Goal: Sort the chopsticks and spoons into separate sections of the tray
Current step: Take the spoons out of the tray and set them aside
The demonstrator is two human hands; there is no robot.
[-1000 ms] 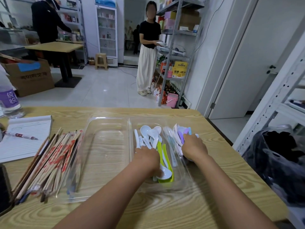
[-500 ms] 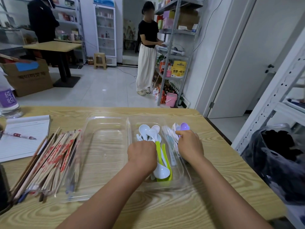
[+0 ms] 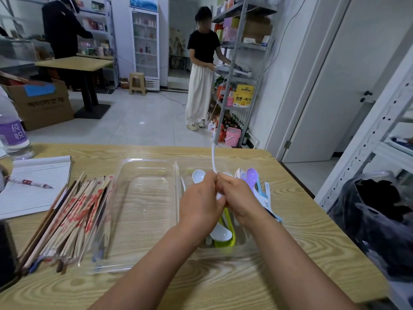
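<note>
A clear plastic tray (image 3: 147, 166) with two sections lies on the wooden table. Its left section holds nothing; its right section holds plastic spoons (image 3: 223, 233) in white, green, purple and blue. A pile of chopsticks (image 3: 73, 211), many in red-printed wrappers, lies on the table left of the tray, overlapping its left edge. My left hand (image 3: 201, 204) and my right hand (image 3: 239, 198) meet above the right section, both closed around a white spoon (image 3: 213, 159) whose handle sticks up and away from me. Its bowl is hidden in my fingers.
A notepad (image 3: 33, 186) with a pen (image 3: 29, 182) and a water bottle (image 3: 13, 133) sit at the table's left. A black bag (image 3: 380, 222) and a metal rack stand to the right. Two people stand by shelves further back.
Both hands have risen from the spoon section and come together. A white spoon is now lifted between them, handle pointing up.
</note>
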